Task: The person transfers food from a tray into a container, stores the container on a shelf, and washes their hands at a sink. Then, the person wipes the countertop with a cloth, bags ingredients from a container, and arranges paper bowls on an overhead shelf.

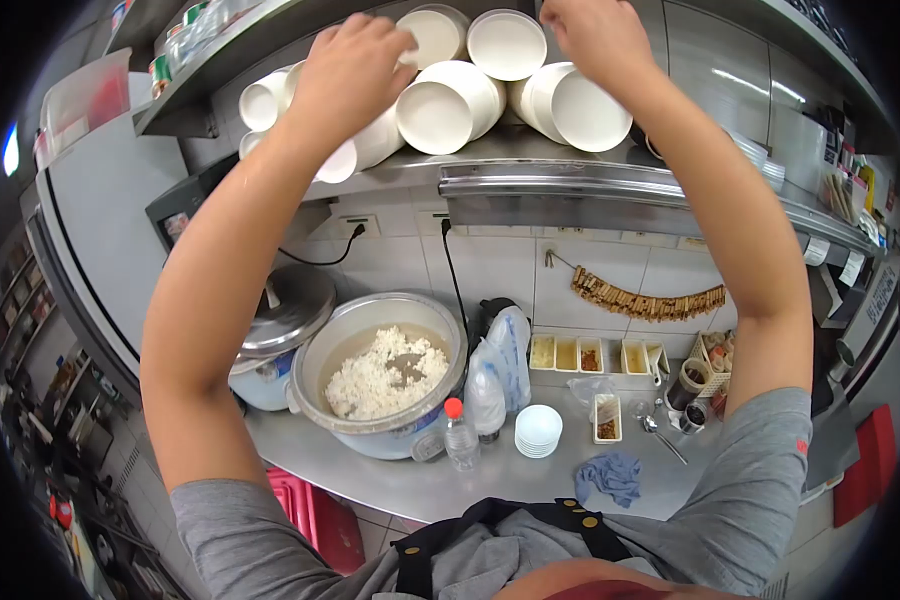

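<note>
Both my arms are raised to a metal shelf with stacks of white paper bowls lying on their sides. My left hand (355,70) is at the left stacks, its fingers loosely bent and apart beside the upper white bowl stack (435,38). Whether it touches that stack is unclear. My right hand (602,38) is above the lower right bowl stack (590,108), and the top edge of the view cuts off part of its fingers. Between my hands are another upper bowl stack (507,45) and a lower middle bowl stack (437,107).
Below, on the steel counter (340,475), stand a large pot of rice (385,375), a red-capped plastic bottle (460,438), small stacked bowls (538,428), seasoning trays (565,353) and a blue cloth (608,478). The metal shelf edge (570,185) juts out above the counter.
</note>
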{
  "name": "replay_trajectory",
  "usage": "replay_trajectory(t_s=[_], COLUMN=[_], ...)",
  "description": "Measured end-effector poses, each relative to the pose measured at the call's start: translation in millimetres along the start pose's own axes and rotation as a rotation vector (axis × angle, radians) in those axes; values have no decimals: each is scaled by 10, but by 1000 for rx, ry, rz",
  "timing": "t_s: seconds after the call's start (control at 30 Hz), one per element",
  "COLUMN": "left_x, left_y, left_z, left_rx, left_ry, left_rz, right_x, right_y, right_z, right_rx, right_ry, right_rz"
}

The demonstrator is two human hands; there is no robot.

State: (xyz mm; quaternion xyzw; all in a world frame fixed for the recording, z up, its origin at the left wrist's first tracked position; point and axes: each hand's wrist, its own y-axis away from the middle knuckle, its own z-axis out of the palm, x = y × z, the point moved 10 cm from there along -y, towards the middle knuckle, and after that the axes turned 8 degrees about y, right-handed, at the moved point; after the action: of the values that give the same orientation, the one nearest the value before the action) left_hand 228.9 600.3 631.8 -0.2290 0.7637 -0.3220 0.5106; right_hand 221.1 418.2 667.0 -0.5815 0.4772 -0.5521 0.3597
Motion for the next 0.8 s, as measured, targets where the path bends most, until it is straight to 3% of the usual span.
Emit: replay_trajectory(t_s=[0.07, 0.1, 0.17, 0.27, 0.37, 0.43, 0.5, 0.57, 0.7, 0.8], left_x=[-206, -181, -249, -338, -390, -365, -262, -296, -465, -536], left_y=[-352, -513, -728, -1051, -1273, -1328, -1227, -1201, -1129, -811], left_z=[240, 294, 606, 1036, 1384, 1586, 1281, 931, 777, 938], left_rx=[-31, -29, -220, -203, -263, -446, -488, -245, -350, -837], left_ry=[223, 235, 510, 552, 580, 560, 531, 480, 507, 437], left_rz=[-177, -165, -348, -346, -290, -248, -242, -176, -121, -306], right_x=[270, 364, 619, 670, 784, 813, 783, 534, 405, 221], right_y=[-139, -210, -326, -290, -160, -1, 125, 384, 469, 386], right_z=[153, 275, 794, 1224, 1332, 1162, 879, 823, 753, 739], right_rx=[25, 19, -241, -414, -483, -510, -532, -851, -797, -551], right_ry=[-162, -150, -232, -324, -331, -447, -570, -684, -478, -403], right_rz=[82, 92, 184, 67, 186, 229, 262, 144, 17, 8])
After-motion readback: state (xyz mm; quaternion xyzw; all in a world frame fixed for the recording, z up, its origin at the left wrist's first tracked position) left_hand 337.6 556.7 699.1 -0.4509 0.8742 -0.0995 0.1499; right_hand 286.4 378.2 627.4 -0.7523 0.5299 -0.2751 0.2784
